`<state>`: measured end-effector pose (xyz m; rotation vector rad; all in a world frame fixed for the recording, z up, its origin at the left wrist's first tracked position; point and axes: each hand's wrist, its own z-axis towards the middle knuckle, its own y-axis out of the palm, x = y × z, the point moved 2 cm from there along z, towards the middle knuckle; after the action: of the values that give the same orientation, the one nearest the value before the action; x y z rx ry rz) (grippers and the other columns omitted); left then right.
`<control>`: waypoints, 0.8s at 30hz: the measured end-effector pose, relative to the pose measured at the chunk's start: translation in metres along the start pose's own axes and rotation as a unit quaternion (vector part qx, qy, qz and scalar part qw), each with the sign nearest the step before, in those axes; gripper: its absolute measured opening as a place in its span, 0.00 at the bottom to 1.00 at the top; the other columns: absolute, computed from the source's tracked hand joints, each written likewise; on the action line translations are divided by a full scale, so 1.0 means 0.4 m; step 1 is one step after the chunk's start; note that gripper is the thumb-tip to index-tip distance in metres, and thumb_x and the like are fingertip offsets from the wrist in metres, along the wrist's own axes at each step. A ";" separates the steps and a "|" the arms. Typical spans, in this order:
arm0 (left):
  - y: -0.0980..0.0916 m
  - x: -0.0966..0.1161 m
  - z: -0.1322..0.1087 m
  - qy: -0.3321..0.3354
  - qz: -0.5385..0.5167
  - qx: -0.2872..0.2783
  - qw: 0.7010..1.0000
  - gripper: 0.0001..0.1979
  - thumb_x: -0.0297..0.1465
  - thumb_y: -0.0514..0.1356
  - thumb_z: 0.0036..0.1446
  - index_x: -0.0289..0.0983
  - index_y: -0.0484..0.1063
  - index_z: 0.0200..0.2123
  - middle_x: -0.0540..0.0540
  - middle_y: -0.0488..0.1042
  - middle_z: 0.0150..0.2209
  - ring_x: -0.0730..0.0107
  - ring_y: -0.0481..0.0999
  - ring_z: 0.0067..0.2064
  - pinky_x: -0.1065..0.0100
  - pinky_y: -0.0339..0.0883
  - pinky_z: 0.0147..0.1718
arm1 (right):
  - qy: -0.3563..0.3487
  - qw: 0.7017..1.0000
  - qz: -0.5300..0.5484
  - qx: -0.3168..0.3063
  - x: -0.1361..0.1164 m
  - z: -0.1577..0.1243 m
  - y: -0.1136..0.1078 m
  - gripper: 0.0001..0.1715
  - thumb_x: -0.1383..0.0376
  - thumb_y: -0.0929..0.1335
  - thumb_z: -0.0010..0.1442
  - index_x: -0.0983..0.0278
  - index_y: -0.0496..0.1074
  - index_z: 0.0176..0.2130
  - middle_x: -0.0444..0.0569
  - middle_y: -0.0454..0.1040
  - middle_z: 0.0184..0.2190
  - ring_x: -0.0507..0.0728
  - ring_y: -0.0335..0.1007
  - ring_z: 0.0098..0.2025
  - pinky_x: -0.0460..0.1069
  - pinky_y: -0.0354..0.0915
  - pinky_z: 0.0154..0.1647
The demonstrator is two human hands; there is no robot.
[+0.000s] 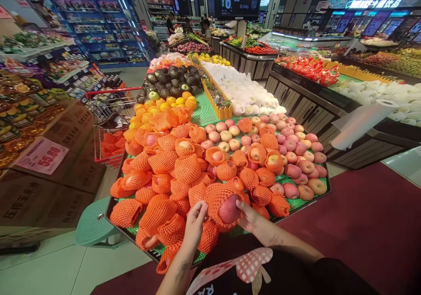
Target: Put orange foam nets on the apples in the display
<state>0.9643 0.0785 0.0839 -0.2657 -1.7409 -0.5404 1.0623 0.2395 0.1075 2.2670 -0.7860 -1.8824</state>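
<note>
Both my hands hold one red apple (229, 210) wrapped in an orange foam net (217, 200), just above the near edge of the fruit stand (130, 237). My left hand (194, 225) pinches the net's left side with curled fingers. My right hand (247, 216) cups the apple from the right. Around them lie several empty orange nets (158, 214) and netted apples (187, 167). Bare pink apples (297, 172) are piled on the stand's right half.
A red shopping cart (110, 124) stands at the stand's left side. A teal stool (94, 224) sits by the near left corner. Cardboard boxes and shelves (42, 154) line the left. A roll of plastic bags (358, 124) hangs on the right. People stand far back.
</note>
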 end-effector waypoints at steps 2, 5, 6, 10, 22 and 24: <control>-0.011 0.010 -0.001 0.043 0.001 -0.006 0.999 0.22 0.51 0.67 0.58 0.39 0.77 0.43 0.44 0.78 0.43 0.61 0.77 0.44 0.65 0.72 0.43 | 0.031 0.999 0.016 -0.005 -0.014 0.002 0.014 0.35 0.38 0.78 0.47 0.59 0.76 0.42 0.52 0.82 0.41 0.67 0.76 0.53 0.62 0.72 0.56; -0.025 0.048 -0.020 0.168 0.036 -0.079 0.982 0.33 0.44 0.66 0.60 0.43 0.67 0.66 0.38 0.66 0.69 0.47 0.66 0.69 0.49 0.62 0.66 | 0.079 0.997 0.004 0.016 -0.041 0.011 0.028 0.32 0.45 0.82 0.44 0.60 0.78 0.43 0.50 0.82 0.45 0.64 0.76 0.54 0.61 0.67 0.63; -0.027 0.062 -0.030 0.202 0.063 -0.122 0.970 0.36 0.41 0.66 0.60 0.44 0.63 0.70 0.38 0.61 0.73 0.44 0.60 0.73 0.45 0.56 0.70 | 0.092 0.996 -0.003 0.022 -0.050 0.014 0.032 0.31 0.47 0.82 0.44 0.60 0.79 0.42 0.49 0.82 0.45 0.63 0.76 0.53 0.61 0.66 0.65; -0.017 0.100 -0.060 0.253 0.172 -0.248 0.919 0.47 0.30 0.68 0.56 0.45 0.53 0.76 0.37 0.53 0.76 0.41 0.52 0.77 0.39 0.44 0.74 | 0.100 0.995 0.007 -0.014 -0.080 0.013 0.057 0.25 0.48 0.80 0.50 0.61 0.80 0.39 0.49 0.82 0.41 0.62 0.77 0.51 0.62 0.65 0.66; -0.009 0.028 -0.031 0.335 0.221 -0.023 0.916 0.46 0.34 0.73 0.41 0.39 0.63 0.65 0.35 0.75 0.59 0.41 0.78 0.58 0.43 0.74 0.57 | 0.177 0.982 0.042 -0.045 -0.072 0.003 0.040 0.34 0.53 0.84 0.41 0.61 0.79 0.45 0.48 0.81 0.44 0.60 0.76 0.50 0.54 0.68 0.57; -0.016 0.026 -0.029 0.340 0.192 0.024 0.920 0.43 0.39 0.73 0.43 0.37 0.64 0.62 0.36 0.75 0.56 0.44 0.80 0.55 0.46 0.76 0.55 | 0.178 0.982 0.038 -0.051 -0.065 0.007 0.008 0.34 0.56 0.85 0.40 0.61 0.78 0.45 0.47 0.79 0.44 0.59 0.75 0.49 0.52 0.68 0.52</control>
<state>0.9690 0.0662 0.0944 -0.3273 -0.9871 -0.2525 1.0559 0.2488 0.1312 2.3726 -0.6912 -1.3917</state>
